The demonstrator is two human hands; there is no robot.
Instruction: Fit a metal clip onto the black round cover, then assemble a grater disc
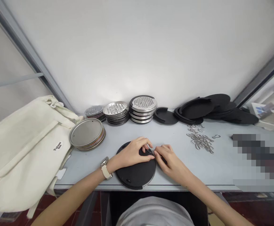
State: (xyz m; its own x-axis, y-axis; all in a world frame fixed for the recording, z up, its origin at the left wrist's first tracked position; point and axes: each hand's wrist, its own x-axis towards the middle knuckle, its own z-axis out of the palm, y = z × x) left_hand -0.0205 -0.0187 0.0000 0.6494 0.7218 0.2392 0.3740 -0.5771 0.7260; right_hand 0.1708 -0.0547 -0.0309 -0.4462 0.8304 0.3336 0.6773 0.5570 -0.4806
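A round black disc (137, 172) lies at the front edge of the table, a thin metal rim showing along its lower right side. Across its upper part rests my left hand (133, 152), thumb and fingers closed at a small metal wire clip (150, 152) by the disc's right edge. From the right, my right hand (168, 158) pinches at the same clip, its fingertips nearly meeting the left thumb. Fingers partly cover the clip, so how it sits on the disc is hidden.
Behind are flat metal discs (86, 133), grater plates (115, 109), a taller grater stack (143, 103) and black round covers (195, 108). Loose wire clips (200, 141) lie to the right. A cream bag (28, 150) leans at the left; a white bin (271, 117) stands far right.
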